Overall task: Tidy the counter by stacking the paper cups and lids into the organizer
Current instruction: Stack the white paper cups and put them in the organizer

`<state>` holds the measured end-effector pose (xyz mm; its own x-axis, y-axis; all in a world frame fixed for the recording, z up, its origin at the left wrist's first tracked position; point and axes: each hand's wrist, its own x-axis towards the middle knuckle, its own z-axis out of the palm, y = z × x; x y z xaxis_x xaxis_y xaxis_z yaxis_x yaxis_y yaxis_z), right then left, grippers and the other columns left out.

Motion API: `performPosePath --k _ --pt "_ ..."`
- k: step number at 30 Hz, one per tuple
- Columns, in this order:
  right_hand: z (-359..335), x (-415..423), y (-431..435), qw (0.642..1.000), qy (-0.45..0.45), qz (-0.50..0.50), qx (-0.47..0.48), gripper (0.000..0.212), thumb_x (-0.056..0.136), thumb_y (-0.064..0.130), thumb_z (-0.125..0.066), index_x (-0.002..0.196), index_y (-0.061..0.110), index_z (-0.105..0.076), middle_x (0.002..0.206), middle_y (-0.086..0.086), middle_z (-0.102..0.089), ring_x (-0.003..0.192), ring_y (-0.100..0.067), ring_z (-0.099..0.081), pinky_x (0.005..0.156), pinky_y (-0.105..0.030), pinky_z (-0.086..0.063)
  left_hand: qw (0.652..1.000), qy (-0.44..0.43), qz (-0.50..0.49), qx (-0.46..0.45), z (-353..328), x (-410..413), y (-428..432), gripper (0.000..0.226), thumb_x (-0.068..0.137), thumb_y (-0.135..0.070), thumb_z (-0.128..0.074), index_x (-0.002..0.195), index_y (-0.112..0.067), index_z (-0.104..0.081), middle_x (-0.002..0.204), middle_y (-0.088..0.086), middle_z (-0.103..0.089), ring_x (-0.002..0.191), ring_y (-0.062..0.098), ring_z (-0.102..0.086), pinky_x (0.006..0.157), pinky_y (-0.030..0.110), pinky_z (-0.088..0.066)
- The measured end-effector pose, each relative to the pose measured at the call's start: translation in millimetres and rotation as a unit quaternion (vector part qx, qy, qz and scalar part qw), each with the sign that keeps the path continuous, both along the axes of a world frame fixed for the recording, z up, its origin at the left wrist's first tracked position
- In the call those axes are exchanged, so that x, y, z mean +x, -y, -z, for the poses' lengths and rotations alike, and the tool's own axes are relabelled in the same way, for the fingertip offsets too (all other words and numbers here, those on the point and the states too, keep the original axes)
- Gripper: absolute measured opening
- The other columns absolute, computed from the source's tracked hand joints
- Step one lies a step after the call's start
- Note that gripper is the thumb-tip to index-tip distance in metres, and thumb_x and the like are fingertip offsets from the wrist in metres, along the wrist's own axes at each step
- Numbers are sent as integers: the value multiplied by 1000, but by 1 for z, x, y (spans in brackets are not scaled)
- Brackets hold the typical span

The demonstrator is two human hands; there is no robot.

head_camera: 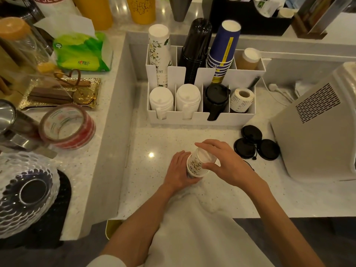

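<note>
A white paper cup with a dark floral print (196,164) stands upside down on the counter, held from both sides. My left hand (178,173) wraps its lower part and my right hand (224,162) grips its upturned base. Three loose black lids (256,144) lie on the counter to the right of my hands. The white organizer (200,117) stands behind: its back row holds a floral cup stack (159,54), a black cup stack (195,51), a blue cup stack (223,53) and a brown cup stack (247,59). Its front row holds white lids (174,100) and black lids (215,98).
A label roll (241,100) fills the organizer's front right slot. A grey machine (316,124) stands at the right beside the loose lids. On the raised ledge to the left are a tape roll (66,126), a gold tray (57,93) and a green tissue pack (82,53).
</note>
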<state>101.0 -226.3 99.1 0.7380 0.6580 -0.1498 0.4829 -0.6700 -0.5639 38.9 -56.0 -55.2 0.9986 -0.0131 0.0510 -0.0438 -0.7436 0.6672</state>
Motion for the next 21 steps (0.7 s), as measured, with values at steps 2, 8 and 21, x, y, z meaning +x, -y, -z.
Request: performPosePath --k 2,8,21 --pt "1 -1 2 1000 -18 11 18 63 88 32 -66 141 47 -34 141 19 -37 120 4 -26 98 -20 -28 1000 -1 -2 -3 0 0 0 92 66 -62 -76 132 -2 -50 133 7 -58 130 25 -47 113 44 -34" --pt "3 -5 2 998 -44 40 31 62 88 37 -65 141 46 -35 143 17 -37 127 -5 -29 106 -29 -32 1000 -4 6 -5 0 0 0 91 67 -61 -76 133 -4 -49 134 6 -56 130 25 -46 113 44 -33" --pt "69 -26 2 922 -253 185 227 93 69 27 -85 140 47 -28 137 25 -44 126 5 -44 95 -10 -42 999 -30 7 -11 5 1 -1 91 69 -60 -74 138 -9 -43 140 4 -50 135 22 -39 116 41 -29"
